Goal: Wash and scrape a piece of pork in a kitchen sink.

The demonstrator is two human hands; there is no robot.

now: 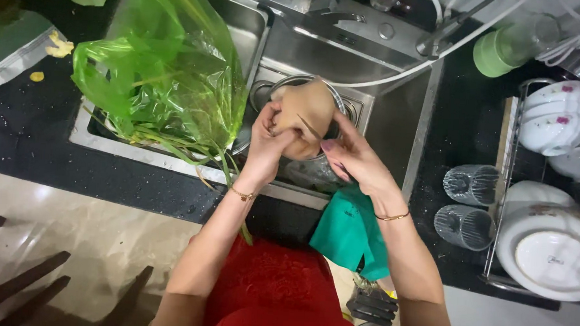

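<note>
Over the sink [397, 102]: I hold a tan, rounded root vegetable [305, 111] above a steel bowl [335, 103].
Left hand [265, 139]: clenched around its lower left side.
Right hand [352, 153]: fingers pinch a thin peeling blade against the skin.
Doing it well: I judge short shallow strokes, turning the root steadily.
Left of the sink: green bag of greens [157, 72].

Translucent green bag [157, 72], teal cloth [352, 231], tan root [308, 111], white floral bowls [556, 116]
</note>
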